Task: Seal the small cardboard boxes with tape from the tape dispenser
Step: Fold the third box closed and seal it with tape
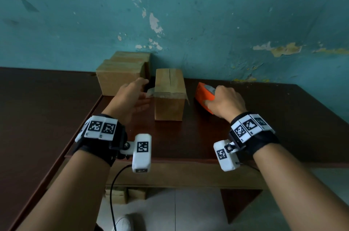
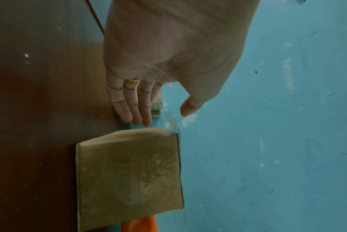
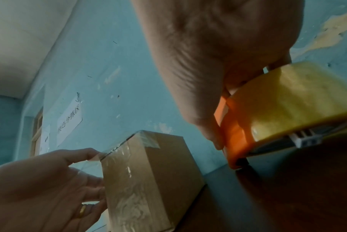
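Note:
A small cardboard box [image 1: 170, 96] stands on the dark table [image 1: 264, 127] near the wall, with a strip of clear tape [image 1: 170, 95] across its top. One loose end of the tape [image 3: 101, 155] sticks out past the box's left edge. My left hand [image 1: 146, 92] is beside the box's left face with straight fingers [image 2: 136, 109]; its thumb touches the loose tape end and its fingers lie against the box [image 3: 148, 172]. My right hand [image 1: 210, 96] grips the orange tape dispenser [image 1: 204, 93], which rests on the table right of the box. Its yellowish tape roll [image 3: 297, 97] shows in the right wrist view.
Two more cardboard boxes [image 1: 120, 74] are stacked against the teal wall at the back left, close behind my left hand. A second dark table [image 1: 37, 108] adjoins on the left. More boxes [image 1: 122, 195] sit on the floor under the table.

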The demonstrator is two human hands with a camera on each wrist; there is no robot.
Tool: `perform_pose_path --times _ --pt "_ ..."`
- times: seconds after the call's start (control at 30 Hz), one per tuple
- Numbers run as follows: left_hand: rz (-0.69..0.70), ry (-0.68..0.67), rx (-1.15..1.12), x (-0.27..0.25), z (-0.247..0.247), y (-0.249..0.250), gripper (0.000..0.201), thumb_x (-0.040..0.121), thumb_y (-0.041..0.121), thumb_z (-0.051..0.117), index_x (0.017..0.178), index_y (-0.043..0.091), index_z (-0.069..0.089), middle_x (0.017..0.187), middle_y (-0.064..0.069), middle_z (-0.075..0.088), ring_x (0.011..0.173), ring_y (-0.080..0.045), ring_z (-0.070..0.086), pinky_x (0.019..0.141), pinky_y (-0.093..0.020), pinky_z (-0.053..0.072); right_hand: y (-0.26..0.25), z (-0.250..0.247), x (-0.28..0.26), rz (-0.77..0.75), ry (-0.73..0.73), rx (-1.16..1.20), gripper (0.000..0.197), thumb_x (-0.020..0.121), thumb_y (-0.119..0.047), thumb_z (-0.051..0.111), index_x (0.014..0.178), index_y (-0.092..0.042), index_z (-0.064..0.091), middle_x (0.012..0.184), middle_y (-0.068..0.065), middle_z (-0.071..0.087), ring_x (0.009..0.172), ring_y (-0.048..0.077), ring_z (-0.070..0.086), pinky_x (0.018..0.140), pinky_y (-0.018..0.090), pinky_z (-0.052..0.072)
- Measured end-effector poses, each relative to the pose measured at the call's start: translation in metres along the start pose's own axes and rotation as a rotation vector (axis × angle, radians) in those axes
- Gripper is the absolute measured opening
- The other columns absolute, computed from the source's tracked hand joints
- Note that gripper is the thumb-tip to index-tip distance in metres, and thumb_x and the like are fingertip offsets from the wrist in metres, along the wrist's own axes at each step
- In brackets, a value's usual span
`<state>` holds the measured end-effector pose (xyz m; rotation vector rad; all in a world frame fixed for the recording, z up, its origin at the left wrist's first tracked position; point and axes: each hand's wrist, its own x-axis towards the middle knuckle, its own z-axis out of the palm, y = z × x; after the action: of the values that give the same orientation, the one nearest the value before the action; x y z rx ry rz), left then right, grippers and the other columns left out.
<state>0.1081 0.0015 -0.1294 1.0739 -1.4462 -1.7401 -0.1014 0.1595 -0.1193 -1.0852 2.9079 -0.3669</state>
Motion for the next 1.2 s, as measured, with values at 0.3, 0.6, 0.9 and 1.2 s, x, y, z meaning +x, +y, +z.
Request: perform_pose_path --times 0.3,0.6,0.9,1.2 --pt "-0.004 -0.063 -0.017 -0.001 0.003 -0.002 0.048 0.093 0.032 0.075 0.134 0.012 0.058 0.107 -0.008 0.073 0.098 -0.022 0.073 0.074 -0.033 0.058 -0.012 -0.011 -0.002 -0.088 0.166 0.150 0.055 0.094 -0.048 0.070 0.132 -0.010 0.056 0.134 0.015 0.057 0.125 0.034 0.055 0.099 0.047 0.051" --pt "0.052 -0.145 0.048 -0.015 0.008 -0.004 0.032 0.101 0.033 0.066 0.123 0.010 0.064 0.103 -0.007 0.077 0.105 -0.024 0.073 0.096 -0.043 0.060 -0.045 -0.015 -0.017 -0.253 0.033 0.755 0.010 0.104 -0.028 0.057 0.096 -0.022 0.057 0.086 0.007 0.074 0.081 0.024 0.075 0.088 0.057 0.060" --pt "0.050 -0.109 0.164 -0.021 0.019 -0.008 0.024 0.108 0.013 0.049 0.132 0.010 0.052 0.125 -0.021 0.066 0.116 -0.035 0.066 0.098 -0.049 0.058 -0.049 -0.005 -0.019 -0.245 -0.027 0.714 0.015 0.109 -0.030 0.051 0.108 -0.015 0.054 0.088 0.004 0.067 0.089 0.028 0.071 0.088 0.053 0.059" --pt "0.161 -0.019 0.392 -0.013 0.011 -0.009 0.028 0.101 0.013 0.060 0.128 0.015 0.058 0.116 -0.007 0.068 0.101 -0.021 0.068 0.079 -0.033 0.058 -0.044 -0.003 -0.017 -0.231 -0.069 0.643 0.037 0.109 -0.048 0.046 0.101 -0.015 0.060 0.089 0.006 0.070 0.075 0.020 0.073 0.080 0.042 0.058"
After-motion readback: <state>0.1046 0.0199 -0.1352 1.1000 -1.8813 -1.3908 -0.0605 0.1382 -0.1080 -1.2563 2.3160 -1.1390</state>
